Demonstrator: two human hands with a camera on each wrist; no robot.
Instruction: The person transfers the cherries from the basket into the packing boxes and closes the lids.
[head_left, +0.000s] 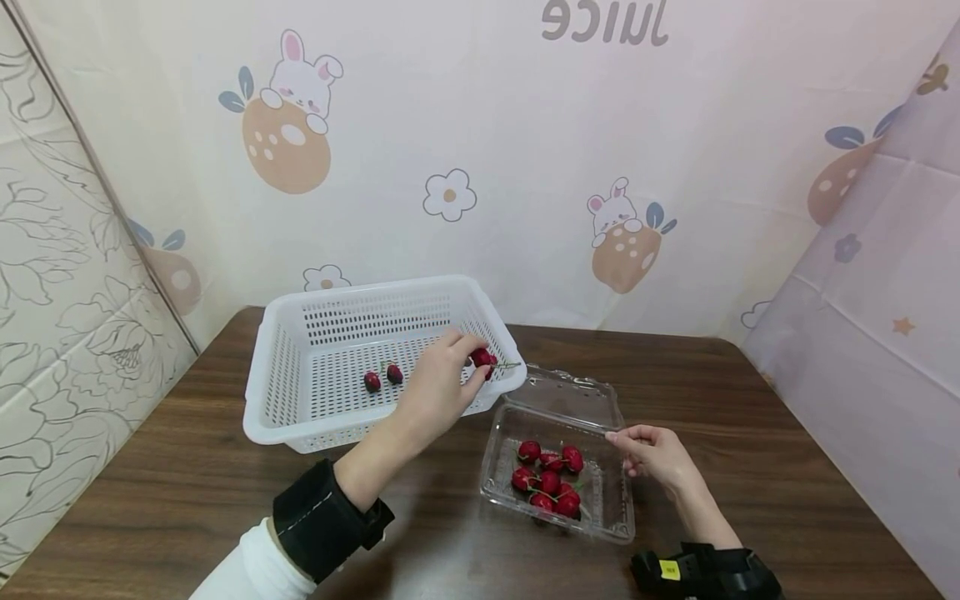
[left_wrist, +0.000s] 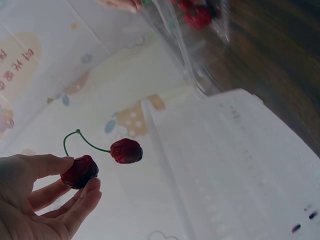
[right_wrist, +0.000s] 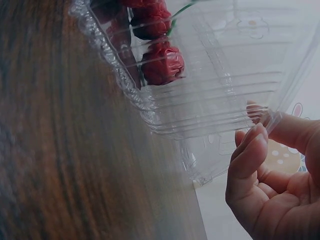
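Note:
My left hand (head_left: 442, 383) pinches a pair of dark red cherries (head_left: 483, 360) joined by a green stem, holding them over the right rim of a white perforated basket (head_left: 285, 333). In the left wrist view one cherry (left_wrist: 80, 171) sits between thumb and fingers while the other (left_wrist: 126, 151) hangs free on the stem. Two cherries (head_left: 382, 377) lie on the basket floor. My right hand (head_left: 648, 450) holds the right edge of a clear plastic clamshell box (head_left: 611, 500) with several red cherries (head_left: 549, 482) inside; its fingertips (right_wrist: 255, 135) touch the box rim (right_wrist: 220, 125).
The basket and box stand on a dark wooden table (head_left: 187, 483). The clamshell's open lid (head_left: 570, 392) lies against the basket's right side. Patterned cloth walls (head_left: 525, 167) close in the back and both sides.

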